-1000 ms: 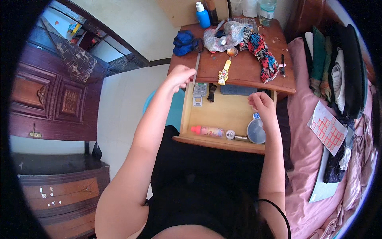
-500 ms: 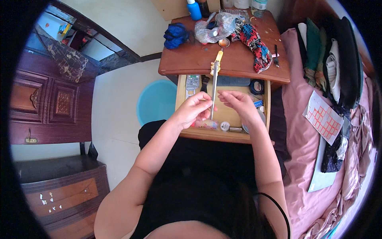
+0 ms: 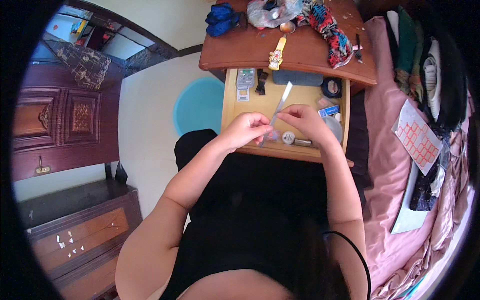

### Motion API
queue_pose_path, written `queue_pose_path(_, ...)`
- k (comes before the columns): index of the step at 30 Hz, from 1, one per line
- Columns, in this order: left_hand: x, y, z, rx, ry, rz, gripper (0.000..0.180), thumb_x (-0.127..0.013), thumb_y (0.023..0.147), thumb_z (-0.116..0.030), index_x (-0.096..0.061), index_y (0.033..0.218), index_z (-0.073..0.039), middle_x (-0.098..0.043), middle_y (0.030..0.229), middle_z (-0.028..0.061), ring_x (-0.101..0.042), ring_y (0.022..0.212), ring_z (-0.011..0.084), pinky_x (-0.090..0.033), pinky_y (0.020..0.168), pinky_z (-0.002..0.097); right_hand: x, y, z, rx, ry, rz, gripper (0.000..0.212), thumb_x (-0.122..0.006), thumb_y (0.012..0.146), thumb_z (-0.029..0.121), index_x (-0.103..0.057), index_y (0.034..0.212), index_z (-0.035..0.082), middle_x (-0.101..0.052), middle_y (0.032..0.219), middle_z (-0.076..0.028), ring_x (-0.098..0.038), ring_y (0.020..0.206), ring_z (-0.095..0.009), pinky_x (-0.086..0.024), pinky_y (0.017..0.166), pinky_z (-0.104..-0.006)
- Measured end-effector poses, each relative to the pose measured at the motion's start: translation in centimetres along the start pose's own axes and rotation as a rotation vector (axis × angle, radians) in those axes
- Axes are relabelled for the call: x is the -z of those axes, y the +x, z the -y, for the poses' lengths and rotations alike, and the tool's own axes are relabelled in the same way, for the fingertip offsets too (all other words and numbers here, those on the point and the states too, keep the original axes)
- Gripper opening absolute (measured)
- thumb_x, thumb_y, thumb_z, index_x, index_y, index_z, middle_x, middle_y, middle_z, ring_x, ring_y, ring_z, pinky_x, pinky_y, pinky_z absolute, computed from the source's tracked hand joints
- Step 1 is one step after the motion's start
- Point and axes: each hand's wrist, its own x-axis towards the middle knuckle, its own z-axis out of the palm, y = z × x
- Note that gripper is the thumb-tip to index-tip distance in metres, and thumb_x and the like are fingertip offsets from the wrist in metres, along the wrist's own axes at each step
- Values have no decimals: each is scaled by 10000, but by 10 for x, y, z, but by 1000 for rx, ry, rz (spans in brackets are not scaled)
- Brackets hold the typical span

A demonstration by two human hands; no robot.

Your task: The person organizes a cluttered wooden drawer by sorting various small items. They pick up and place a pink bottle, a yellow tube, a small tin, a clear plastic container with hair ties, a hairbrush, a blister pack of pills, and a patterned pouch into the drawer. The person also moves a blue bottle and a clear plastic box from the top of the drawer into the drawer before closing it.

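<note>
A thin, flat, silvery strip (image 3: 283, 96) slants over the open drawer (image 3: 247, 106), its upper end pointing away from me. My left hand (image 3: 245, 131) pinches it low down, between thumb and fingers. On its right side, the closed fingertips of my right hand (image 3: 306, 122) meet the strip too. Beyond my hands, a spoon with a yellow figure handle (image 3: 276, 59) lies at the front edge of the brown cabinet top (image 3: 230, 57). Under and around my hands sit a round white-lidded jar (image 3: 288, 137), a small metallic cylinder (image 3: 302, 142) and a blue-and-white packet (image 3: 328, 111).
Farther back in the drawer are blister packs (image 3: 245, 78), a grey-blue case (image 3: 298, 77) and a round black container (image 3: 331, 87). A light-blue basin (image 3: 197, 107) stands left of it. The pink-covered bed (image 3: 382, 145) is on the right, with clothes and a red-patterned sheet (image 3: 417, 139).
The strip has swung from nearly upright to a slant leaning right. My right fingertips have come in against it. The whole view has shifted, so the cabinet sits higher in it.
</note>
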Motion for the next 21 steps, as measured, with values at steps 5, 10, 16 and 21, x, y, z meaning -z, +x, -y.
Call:
queue_pose_path(5,32,-16,22,161,57,-260,123,-569,893,-97,-584,917,22,-593,687,48,-527,537,77,-442,464,215,8,2,-8,86,-223,-170,304,-642,831,257,-663,973,-11,-675,883,-175,-649,821,-237,-496,754,-313)
queue_pose_path(10,42,24,26,160,93,-275,111,-585,884,-112,-582,881,-1,-587,693,41,-530,544,86,-449,481,220,25,4,-16,92,-501,-373,272,-579,838,237,-657,962,8,-673,890,-162,-641,854,-319,-502,754,-379)
queue_pose_path(16,-4,67,17,145,51,-143,96,-590,888,-118,-572,885,-24,-581,738,12,-525,574,73,-456,504,217,62,-5,-16,97,-392,-491,200,-562,820,185,-674,888,33,-654,805,-175,-645,783,-319,-502,703,-375)
queue_pose_path(21,-26,89,24,-313,952,-248,113,-610,814,-104,-646,879,-19,-606,788,156,-615,730,284,-497,654,367,99,-12,-17,162,-136,-802,201,-571,832,148,-653,886,-28,-655,746,-159,-646,707,-222,-487,660,-310)
